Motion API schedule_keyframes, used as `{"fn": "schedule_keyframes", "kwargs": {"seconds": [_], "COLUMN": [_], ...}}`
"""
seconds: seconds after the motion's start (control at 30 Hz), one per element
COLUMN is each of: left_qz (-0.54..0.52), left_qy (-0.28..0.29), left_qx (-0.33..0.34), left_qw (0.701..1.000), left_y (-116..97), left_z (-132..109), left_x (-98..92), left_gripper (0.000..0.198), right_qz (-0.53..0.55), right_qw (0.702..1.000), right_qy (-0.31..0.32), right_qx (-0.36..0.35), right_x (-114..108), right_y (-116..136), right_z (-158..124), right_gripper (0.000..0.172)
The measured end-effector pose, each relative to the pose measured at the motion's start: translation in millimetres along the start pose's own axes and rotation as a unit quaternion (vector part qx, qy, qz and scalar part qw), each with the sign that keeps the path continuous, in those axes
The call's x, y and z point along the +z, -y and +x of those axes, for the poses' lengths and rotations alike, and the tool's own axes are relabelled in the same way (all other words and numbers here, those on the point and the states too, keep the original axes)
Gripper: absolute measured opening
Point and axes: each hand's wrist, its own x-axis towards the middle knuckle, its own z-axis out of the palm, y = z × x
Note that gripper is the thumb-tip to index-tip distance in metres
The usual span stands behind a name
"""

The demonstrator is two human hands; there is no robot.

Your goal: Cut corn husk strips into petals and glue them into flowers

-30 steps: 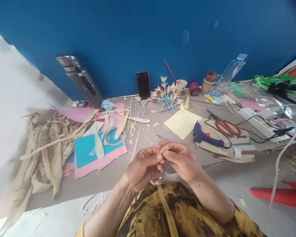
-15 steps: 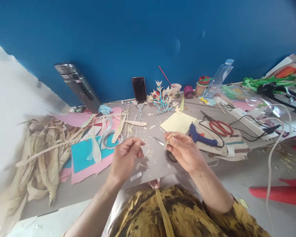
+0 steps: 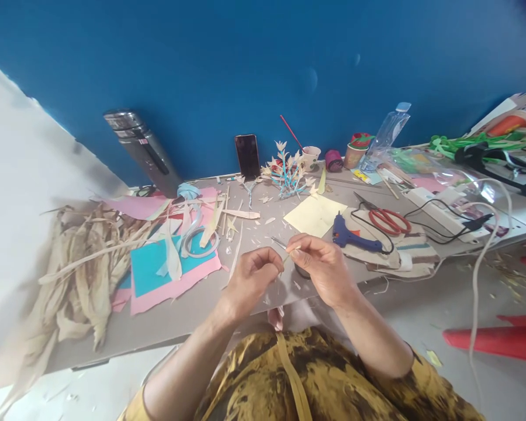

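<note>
My left hand (image 3: 255, 276) is closed, thumb against bent fingers, at the lower end of a thin pale husk strip (image 3: 287, 256). My right hand (image 3: 323, 266) pinches the strip's upper end between thumb and forefinger, so it spans the small gap between both hands. Just beyond the fingertips lie the blades of small scissors (image 3: 277, 241), their dark handle partly hidden by my right hand. A branch of pale husk flowers with blue-wrapped stems (image 3: 286, 178) stands farther back. A smaller sprig (image 3: 249, 190) is left of it.
Dried husks (image 3: 81, 269) and blue paper (image 3: 153, 275) lie left. Yellow paper (image 3: 314, 214), a blue glue gun (image 3: 353, 235), red-handled scissors (image 3: 389, 221) and a power strip (image 3: 442, 213) are right. A phone (image 3: 247, 156) leans on the wall beside cups and a bottle (image 3: 383, 137).
My left hand has moved right, close to my right hand, and now grips the strip's lower end. My right hand has shifted slightly left, still pinching the strip.
</note>
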Motion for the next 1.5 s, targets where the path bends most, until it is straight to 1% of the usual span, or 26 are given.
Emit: {"fn": "schedule_keyframes", "kwargs": {"seconds": [0.17, 0.37, 0.53, 0.73, 0.8, 0.83, 0.93, 1.0, 1.03, 1.07, 1.1, 1.13, 1.2, 1.23, 1.27, 1.3, 1.37, 1.43, 1.5], "left_qz": [-0.055, -0.03, -0.067, -0.07, -0.086, -0.107, -0.217, -0.274, -0.29, -0.299, -0.296, -0.28, -0.236, -0.225, -0.223, -0.224, -0.244, -0.261, -0.263], "left_qy": [0.009, -0.011, -0.012, -0.021, -0.029, -0.032, -0.047, -0.069, -0.081, -0.087, -0.103, -0.132, -0.189, -0.207, -0.216, -0.204, -0.157, -0.144, -0.125], "left_qx": [0.002, 0.004, -0.019, -0.014, -0.017, -0.024, -0.071, -0.089, -0.09, -0.075, -0.044, 0.003, 0.072, 0.086, 0.086, 0.067, 0.01, -0.006, 0.0], "left_qw": [0.998, 0.999, 0.998, 0.997, 0.996, 0.993, 0.972, 0.955, 0.949, 0.947, 0.949, 0.951, 0.95, 0.948, 0.947, 0.951, 0.957, 0.954, 0.957], "left_y": [4, 3, 6, 16, 16, 15, 12, 7, 4, 0, -4, -7, -9, -7, -3, 2, 17, 29, 36], "left_z": [-3, -10, -11, -12, -10, -8, -1, 3, 2, 0, -3, -9, -24, -33, -41, -49, -61, -67, -67], "left_x": [-0.5, 3.5, 9.5, 9.3, 13.9, 17.4, 26.3, 23.8, 18.5, 10.5, 0.3, -11.4, -35.7, -46.6, -56.0, -63.7, -74.0, -79.5, -82.1], "left_gripper": [0.014, 0.005, 0.007, 0.007, 0.007, 0.007, 0.006, 0.008, 0.011, 0.013, 0.014, 0.014, 0.01, 0.01, 0.01, 0.009, 0.011, 0.011, 0.014], "right_qz": [0.013, 0.016, 0.014, 0.003, -0.013, -0.028, -0.092, -0.125, -0.131, -0.127, -0.113, -0.089, -0.026, 0.006, 0.036, 0.064, 0.106, 0.128, 0.132], "right_qw": [1.0, 1.0, 1.0, 1.0, 1.0, 0.999, 0.986, 0.97, 0.965, 0.964, 0.968, 0.975, 0.99, 0.995, 0.997, 0.996, 0.991, 0.985, 0.982], "right_qy": [-0.005, 0.001, 0.004, 0.006, 0.011, 0.01, -0.006, -0.014, -0.012, -0.008, -0.006, -0.01, -0.033, -0.045, -0.054, -0.061, -0.067, -0.065, -0.064], "right_qx": [0.002, 0.016, 0.006, 0.004, -0.016, -0.037, -0.139, -0.208, -0.228, -0.233, -0.225, -0.203, -0.132, -0.089, -0.046, -0.007, 0.056, 0.096, 0.116], "right_x": [2, 2, 1, -3, -2, 0, 6, 10, 10, 9, 8, 5, -1, -5, -8, -11, -15, -16, -16], "right_y": [0, 0, 0, -2, -2, 0, 10, 20, 25, 28, 31, 31, 26, 21, 15, 9, -3, -11, -15], "right_z": [-3, -9, -12, -12, -15, -18, -29, -34, -35, -35, -33, -30, -23, -20, -17, -15, -13, -14, -15], "right_gripper": [0.01, 0.013, 0.011, 0.012, 0.011, 0.009, 0.006, 0.011, 0.013, 0.014, 0.013, 0.01, 0.003, 0.005, 0.009, 0.013, 0.017, 0.019, 0.02]}}
